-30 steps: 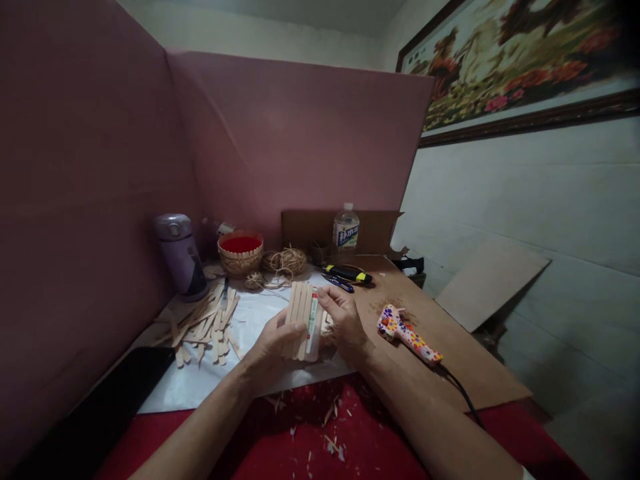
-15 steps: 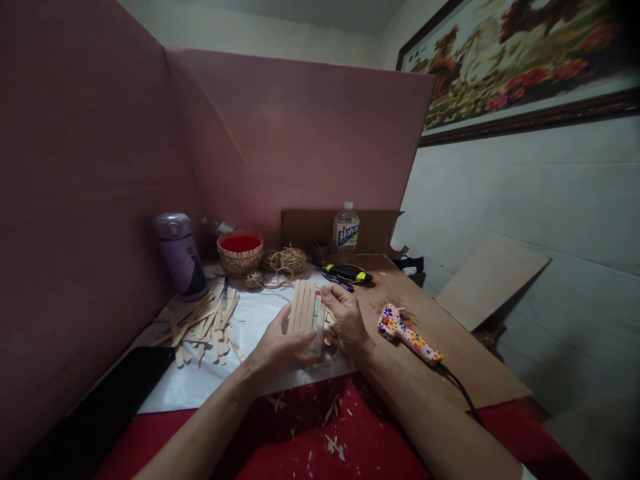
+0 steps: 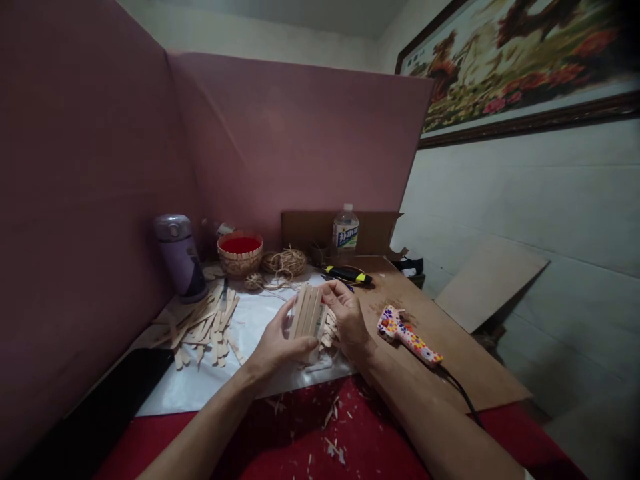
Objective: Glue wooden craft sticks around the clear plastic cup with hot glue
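Note:
My left hand is wrapped round a clear plastic container whose side is lined with upright flat wooden craft sticks. My right hand is closed at its upper right edge, thumb and fingers pinching there; whether a separate stick is between them is hidden. Part of a printed label shows beside the sticks. Behind and below the hands lie more loose craft sticks. Right of my right hand, a flower-patterned glue gun rests on brown cardboard with its black cord trailing forward.
Craft sticks are heaped on a white sheet at left, near a purple flask. Farther back stand a red-lined bowl, twine, a utility knife and a plastic bottle. Wood scraps litter the red cloth.
The container has turned in my left hand, so the sticks cover more of the view and less of the label shows. My right fingers have shifted up along its top edge.

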### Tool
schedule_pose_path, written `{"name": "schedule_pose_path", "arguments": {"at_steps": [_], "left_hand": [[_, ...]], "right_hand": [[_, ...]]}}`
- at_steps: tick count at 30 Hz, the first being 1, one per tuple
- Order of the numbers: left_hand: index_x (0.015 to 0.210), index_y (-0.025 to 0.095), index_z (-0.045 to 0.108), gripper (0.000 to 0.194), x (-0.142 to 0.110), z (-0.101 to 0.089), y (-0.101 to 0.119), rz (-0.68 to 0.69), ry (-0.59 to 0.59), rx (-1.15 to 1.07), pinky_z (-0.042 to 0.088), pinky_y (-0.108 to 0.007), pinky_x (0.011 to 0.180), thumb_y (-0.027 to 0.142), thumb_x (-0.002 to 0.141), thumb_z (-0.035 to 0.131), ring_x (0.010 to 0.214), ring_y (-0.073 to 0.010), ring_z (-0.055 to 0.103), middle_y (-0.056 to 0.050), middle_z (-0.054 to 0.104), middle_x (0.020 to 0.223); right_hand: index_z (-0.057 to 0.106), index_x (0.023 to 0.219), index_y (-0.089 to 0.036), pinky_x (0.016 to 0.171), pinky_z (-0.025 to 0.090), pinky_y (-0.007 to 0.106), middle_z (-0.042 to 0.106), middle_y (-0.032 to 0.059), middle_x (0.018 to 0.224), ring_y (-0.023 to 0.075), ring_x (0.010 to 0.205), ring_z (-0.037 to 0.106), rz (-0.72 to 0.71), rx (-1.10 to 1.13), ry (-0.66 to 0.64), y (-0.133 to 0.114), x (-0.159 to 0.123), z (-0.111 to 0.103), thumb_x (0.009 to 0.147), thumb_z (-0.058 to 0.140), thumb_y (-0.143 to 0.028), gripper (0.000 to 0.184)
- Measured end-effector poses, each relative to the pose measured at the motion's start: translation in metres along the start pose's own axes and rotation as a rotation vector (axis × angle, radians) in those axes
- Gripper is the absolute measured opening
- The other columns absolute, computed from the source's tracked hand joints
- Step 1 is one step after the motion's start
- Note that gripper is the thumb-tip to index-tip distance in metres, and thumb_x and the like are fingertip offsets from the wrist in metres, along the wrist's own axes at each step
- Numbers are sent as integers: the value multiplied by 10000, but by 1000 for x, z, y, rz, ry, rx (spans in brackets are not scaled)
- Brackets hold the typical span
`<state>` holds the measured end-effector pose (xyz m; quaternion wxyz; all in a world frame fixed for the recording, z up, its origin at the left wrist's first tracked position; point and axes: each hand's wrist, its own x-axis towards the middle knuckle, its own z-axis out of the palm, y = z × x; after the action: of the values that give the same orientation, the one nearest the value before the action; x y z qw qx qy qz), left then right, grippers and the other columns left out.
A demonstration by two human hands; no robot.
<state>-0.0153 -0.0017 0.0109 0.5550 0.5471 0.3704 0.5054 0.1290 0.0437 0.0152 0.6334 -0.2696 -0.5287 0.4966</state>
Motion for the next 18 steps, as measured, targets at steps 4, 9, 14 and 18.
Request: {"name": "schedule_pose_path", "arguments": {"at_steps": [4, 9, 14, 18], "left_hand": [[1440, 165, 340, 960, 0, 0, -2, 6, -3, 16, 495, -334, 854, 287, 614, 812, 1069, -278, 598, -133, 632, 1227], [1447, 151, 326, 992, 2, -1, -9, -3, 11, -6, 503, -341, 835, 319, 601, 818, 1049, -286, 610, -141, 638, 1209], [1457, 121, 295, 1047, 5, -1, -18, -8, 33, -38, 502, -356, 855, 345, 585, 830, 1055, -295, 607, -167, 627, 1213], [1468, 109, 262, 1092, 6, 0, -19, -20, 61, -57, 495, -365, 871, 343, 571, 839, 1067, -300, 597, -189, 598, 1254]], "right_hand": [[555, 701, -207, 621, 408, 261, 524, -21, 655, 138, 621, 467, -17, -36, 13, 3, 2, -2, 790, 670, -487, 315], [525, 684, -207, 595, 387, 244, 475, -40, 652, 119, 595, 427, -16, -21, 20, 6, 2, -2, 801, 670, -446, 303], [501, 724, -218, 596, 394, 233, 488, -52, 646, 112, 578, 437, 3, 45, 20, 7, 0, 1, 828, 647, -428, 276], [483, 721, -222, 572, 399, 230, 495, -57, 635, 107, 545, 425, 23, 90, 18, 5, -2, 3, 821, 647, -433, 286]]}}
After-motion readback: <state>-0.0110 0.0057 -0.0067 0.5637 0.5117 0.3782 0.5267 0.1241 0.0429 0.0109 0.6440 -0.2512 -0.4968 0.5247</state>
